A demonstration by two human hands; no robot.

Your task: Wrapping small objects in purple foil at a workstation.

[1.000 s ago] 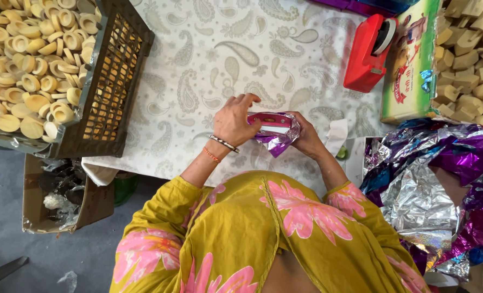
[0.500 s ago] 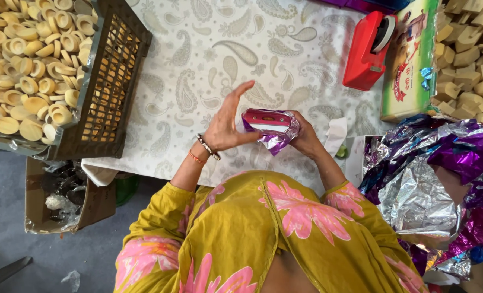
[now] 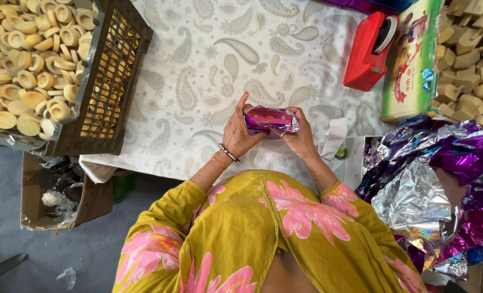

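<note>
Both hands, left hand and right hand, clamp a magenta foil-wrapped block above the paisley-clothed desk. A red tape dispenser sits beyond, a crate of tan rings left, crumpled purple foil right, grey floor below.

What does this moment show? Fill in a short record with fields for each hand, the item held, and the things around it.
Left hand: grips the left end of the packet
Right hand: grips the right end
Held item: small block in shiny purple foil wrap
Surface: paisley-patterned tablecloth
Left side: dark crate of round tan pieces
Right side: red tape dispenser, loose purple and silver foil sheets
</note>
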